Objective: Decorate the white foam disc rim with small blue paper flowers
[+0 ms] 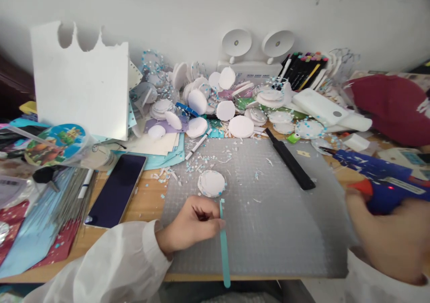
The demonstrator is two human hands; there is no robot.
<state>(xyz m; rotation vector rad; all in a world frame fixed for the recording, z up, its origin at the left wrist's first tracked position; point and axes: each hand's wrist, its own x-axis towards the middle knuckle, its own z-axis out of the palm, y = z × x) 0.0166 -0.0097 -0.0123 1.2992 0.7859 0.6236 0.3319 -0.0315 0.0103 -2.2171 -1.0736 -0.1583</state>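
Observation:
Between the thumb and fingers of my left hand (195, 222) is a teal craft stick (225, 258), pointing away from me over the mat. Just beyond its tip lies a small stack of white foam discs (212, 183) with blue specks round the edge. My right hand (389, 236), blurred, is wrapped round the handle of a blue hot glue gun (379, 177) at the right. Its orange trigger (361, 187) is by my thumb and forefinger, and a small red light glows on its body. The nozzle points left, above the desk.
A grey cutting mat (275, 231) bears scraps and a black utility knife (290, 160). A phone (116, 191) lies to the left. Heaped white discs (241, 126), a white foam sheet (80, 83), a two-headed lamp (250, 66) and markers (304, 70) line the back.

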